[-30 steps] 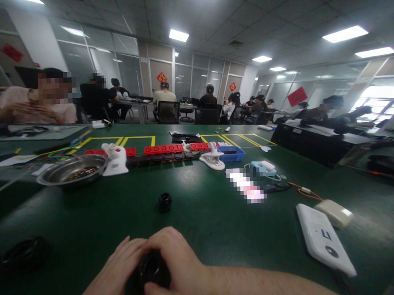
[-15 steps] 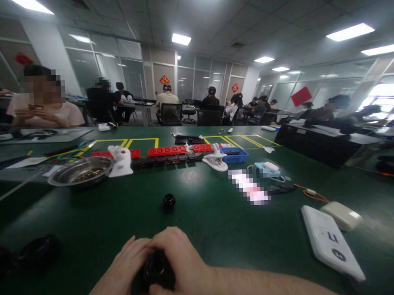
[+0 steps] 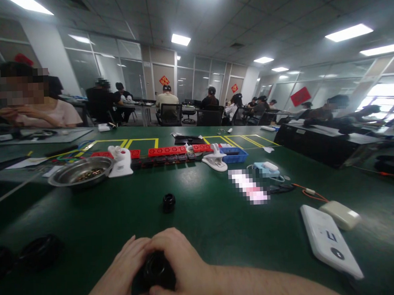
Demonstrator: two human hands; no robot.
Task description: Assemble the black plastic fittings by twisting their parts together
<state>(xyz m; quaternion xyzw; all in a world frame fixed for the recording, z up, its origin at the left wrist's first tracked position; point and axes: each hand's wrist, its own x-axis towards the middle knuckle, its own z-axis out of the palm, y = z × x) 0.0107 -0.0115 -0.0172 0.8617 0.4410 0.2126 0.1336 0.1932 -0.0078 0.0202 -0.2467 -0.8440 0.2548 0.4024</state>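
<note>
At the bottom centre, a black ring-shaped part [image 3: 159,271] is held between my two hands, low over the green table [image 3: 233,233]. My right hand [image 3: 185,265] wraps over its top and right side, with the thumb at its lower edge. From the left, my left hand [image 3: 124,268] closes round it, its fingertips meeting my right hand at the top. A small black ring-shaped part [image 3: 169,202] stands on the table beyond my hands. Two larger black rounded parts, one of them a ring [image 3: 40,252], lie at the lower left.
A steel bowl [image 3: 81,173] with small metal pieces stands at the left beside a white clamp [image 3: 120,162]. Red trays [image 3: 168,150], another white clamp [image 3: 215,159] and a blue tray [image 3: 234,155] line the middle. A white device [image 3: 331,241] lies right. People sit beyond.
The person at the far left has leaned further left. My hands and the black part between them have hardly moved.
</note>
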